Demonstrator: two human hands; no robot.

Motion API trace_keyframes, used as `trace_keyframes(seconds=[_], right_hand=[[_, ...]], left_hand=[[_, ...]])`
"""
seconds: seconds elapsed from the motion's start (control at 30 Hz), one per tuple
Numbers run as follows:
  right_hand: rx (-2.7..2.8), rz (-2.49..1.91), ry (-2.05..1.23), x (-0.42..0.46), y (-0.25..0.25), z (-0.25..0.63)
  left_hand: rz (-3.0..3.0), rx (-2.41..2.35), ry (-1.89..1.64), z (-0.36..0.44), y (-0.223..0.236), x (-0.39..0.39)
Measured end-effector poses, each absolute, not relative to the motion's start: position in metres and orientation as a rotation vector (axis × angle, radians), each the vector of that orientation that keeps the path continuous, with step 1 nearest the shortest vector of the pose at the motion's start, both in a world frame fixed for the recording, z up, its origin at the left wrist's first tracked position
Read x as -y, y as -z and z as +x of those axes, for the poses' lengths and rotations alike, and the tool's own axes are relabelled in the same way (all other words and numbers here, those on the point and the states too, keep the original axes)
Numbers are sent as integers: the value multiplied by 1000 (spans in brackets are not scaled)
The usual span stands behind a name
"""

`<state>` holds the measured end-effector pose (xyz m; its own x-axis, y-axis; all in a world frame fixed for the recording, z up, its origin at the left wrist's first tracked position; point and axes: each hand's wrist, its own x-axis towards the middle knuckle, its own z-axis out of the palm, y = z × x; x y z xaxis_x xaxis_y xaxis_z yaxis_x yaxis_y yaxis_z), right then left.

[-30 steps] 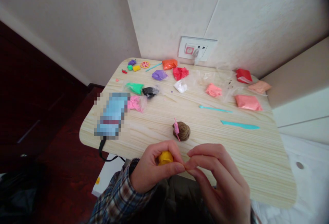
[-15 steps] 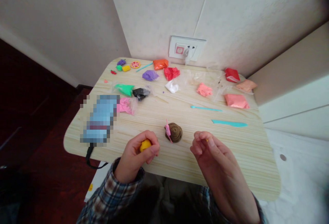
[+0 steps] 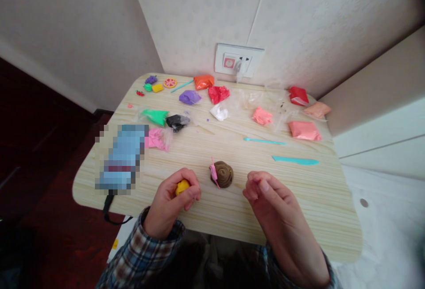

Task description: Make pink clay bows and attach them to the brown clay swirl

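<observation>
My left hand (image 3: 177, 196) is closed around a lump of yellow clay (image 3: 182, 187), which shows between thumb and curled fingers. To its right, a brown clay coil (image 3: 224, 174) wound in a spiral lies on the table. A pink clay piece (image 3: 214, 172) with thin ends is stuck to the coil's left side, and a tiny yellow speck (image 3: 230, 171) shows on its right side. Just right of the coil, my right hand (image 3: 270, 196) is raised with thumb and fingertips pressed together. No clay is visible between those fingertips.
Beyond the coil lie a thin blue tool (image 3: 264, 141) and a blue plastic knife (image 3: 295, 160). Clay packets, including green (image 3: 155, 117), black (image 3: 178, 122) and salmon (image 3: 304, 130), spread across the back. A blurred-out phone-like device (image 3: 122, 156) with a black cable lies at left.
The yellow bit at my right fingertips is gone from there, and a yellow speck now shows on the brown coil. My left hand keeps the yellow clay. The view has shifted slightly.
</observation>
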<state>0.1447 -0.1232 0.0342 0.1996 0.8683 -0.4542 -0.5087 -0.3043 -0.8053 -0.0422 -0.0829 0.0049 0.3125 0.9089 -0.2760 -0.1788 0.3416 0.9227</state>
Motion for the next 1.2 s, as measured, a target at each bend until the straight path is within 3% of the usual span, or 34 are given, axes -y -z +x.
trace_keyframes(seconds=[0.4,0.6,0.73,1.2], right_hand=[[806,-1431,-1134,119,-36,148],[1340,-1441,-759,122,-48,138],[1536,-1460,-594,127,-53,130],[1672,-1469,-534,133,-58,129]], left_hand=[[986,-1014,-855,-42,-8,83],[1216,-1100,-788,-26,-41,88],[1346,-1167,-926,-15,-61,96],[1610,-1237,-1152,-17,-62,104]])
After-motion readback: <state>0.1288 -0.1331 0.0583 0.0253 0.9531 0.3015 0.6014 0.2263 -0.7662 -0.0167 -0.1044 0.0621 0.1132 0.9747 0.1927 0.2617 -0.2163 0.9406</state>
